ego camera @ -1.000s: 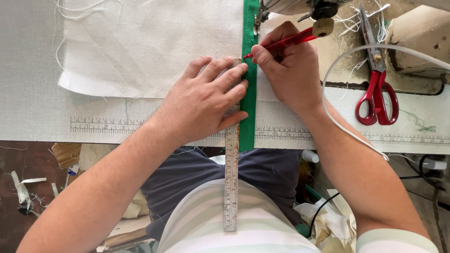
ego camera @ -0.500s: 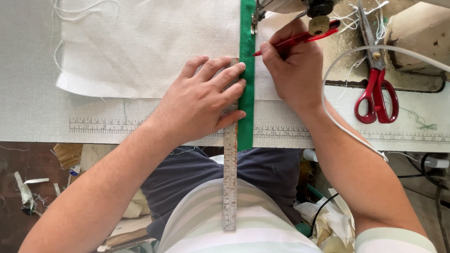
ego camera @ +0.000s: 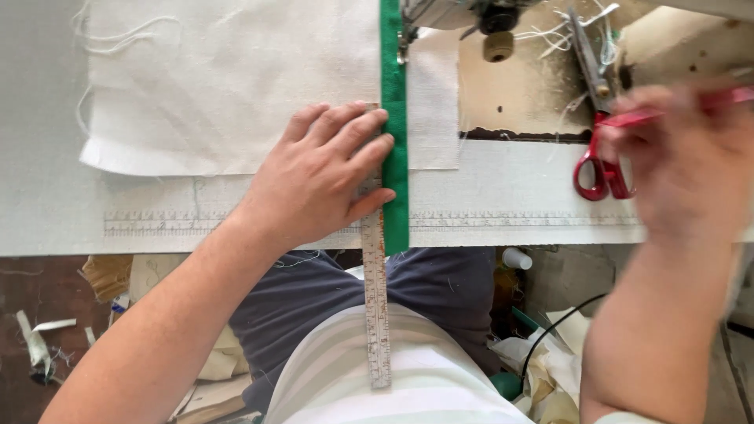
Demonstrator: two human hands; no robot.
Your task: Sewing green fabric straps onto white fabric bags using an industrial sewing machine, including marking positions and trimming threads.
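Note:
My left hand [ego camera: 322, 177] lies flat, fingers spread, pressing a metal ruler [ego camera: 375, 314] onto the table beside a long green fabric strip [ego camera: 393, 102]. The ruler runs toward me and hangs over the table's front edge. A piece of white cloth [ego camera: 228, 78] lies under and left of the strip. My right hand [ego camera: 683, 157] is blurred at the right, above the red-handled scissors [ego camera: 601, 157], with its fingers closed on a thin red pencil [ego camera: 726, 98].
A sewing machine head [ego camera: 471, 16] stands at the top middle, its base plate to the right. A printed measuring scale [ego camera: 181, 224] runs along the table's front edge. Fabric scraps and a black cable lie on the floor below.
My right hand has left the green strip and swung right with the red pencil to above the scissors. My left hand and the ruler have stayed put.

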